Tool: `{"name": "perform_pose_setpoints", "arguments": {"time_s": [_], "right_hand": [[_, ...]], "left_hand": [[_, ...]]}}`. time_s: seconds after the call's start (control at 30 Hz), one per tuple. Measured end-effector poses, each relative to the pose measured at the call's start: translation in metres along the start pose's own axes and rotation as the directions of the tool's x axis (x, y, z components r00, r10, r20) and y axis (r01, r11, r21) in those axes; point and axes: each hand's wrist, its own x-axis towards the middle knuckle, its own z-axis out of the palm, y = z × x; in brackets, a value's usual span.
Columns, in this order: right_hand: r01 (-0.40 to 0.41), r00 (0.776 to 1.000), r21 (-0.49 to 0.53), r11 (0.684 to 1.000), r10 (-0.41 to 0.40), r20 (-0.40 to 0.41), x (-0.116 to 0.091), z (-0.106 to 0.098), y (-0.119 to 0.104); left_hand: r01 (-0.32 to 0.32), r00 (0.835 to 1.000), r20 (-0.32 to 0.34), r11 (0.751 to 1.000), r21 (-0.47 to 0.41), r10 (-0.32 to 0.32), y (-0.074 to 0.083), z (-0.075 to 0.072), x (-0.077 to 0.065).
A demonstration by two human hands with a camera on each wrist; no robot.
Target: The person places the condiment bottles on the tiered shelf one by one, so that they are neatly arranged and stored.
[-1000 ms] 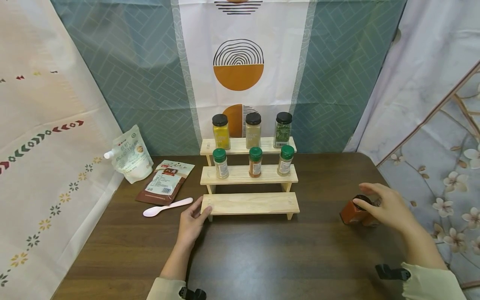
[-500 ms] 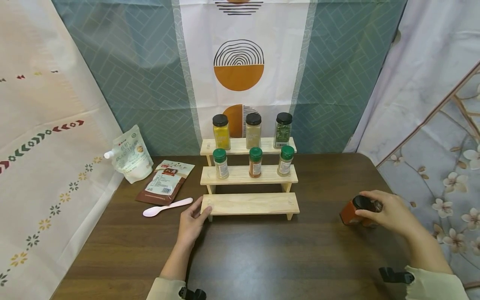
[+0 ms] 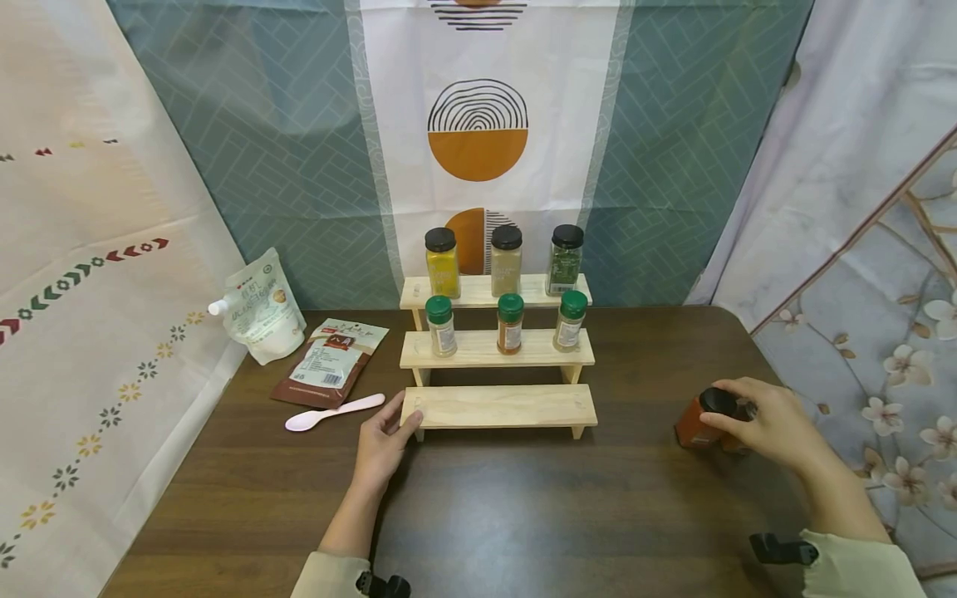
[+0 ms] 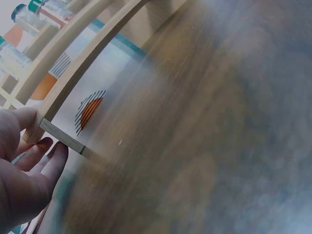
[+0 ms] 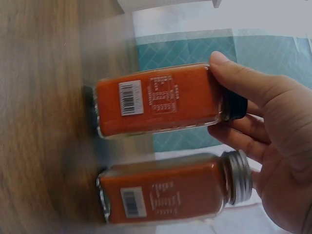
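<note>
My right hand [image 3: 777, 423] pinches a square glass spice jar [image 5: 158, 100] of orange-red powder just below its black cap, thumb on one side and fingers on the other. A second jar [image 5: 165, 190] of similar powder, with a silver cap, stands close beside it; in the head view my hand partly hides this one. My left hand [image 3: 384, 440] holds the left end of the lowest step of a three-step wooden rack [image 3: 497, 407]. Its thumb lies on top, with the fingers by the end support [image 4: 61, 136]. That lowest step is bare.
Three black-capped jars [image 3: 506, 262] stand on the rack's top step, three green-capped jars [image 3: 510, 324] on the middle one. Left of it lie a pink spoon [image 3: 336, 413], a brown packet [image 3: 329, 365] and a white spouted pouch [image 3: 262, 311]. Curtains surround the dark wooden table [image 3: 508, 515].
My right hand has come down from over the two jars and taken the black-capped one, which has since shifted slightly left. The left hand has stayed on the rack.
</note>
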Motion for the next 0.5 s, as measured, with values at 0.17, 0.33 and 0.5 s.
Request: {"name": "perform_pose_setpoints", "arguments": {"time_s": [0.17, 0.33, 0.5], "right_hand": [[-0.02, 0.997, 0.035, 0.999, 0.023, -0.067, 0.008, 0.003, -0.011], [0.007, 0.989, 0.05, 0.999, 0.0, -0.145, 0.017, 0.009, -0.027], [0.056, 0.984, 0.064, 0.996, -0.044, -0.17, 0.027, 0.016, -0.041]], "left_hand": [[-0.001, 1.0, -0.005, 1.0, -0.006, 0.001, 0.001, 0.0, 0.001], [0.0, 1.0, -0.006, 1.0, -0.006, 0.0, 0.0, 0.0, 0.001], [-0.005, 1.0, -0.002, 1.0, -0.011, 0.005, 0.0, 0.0, 0.0]]}}
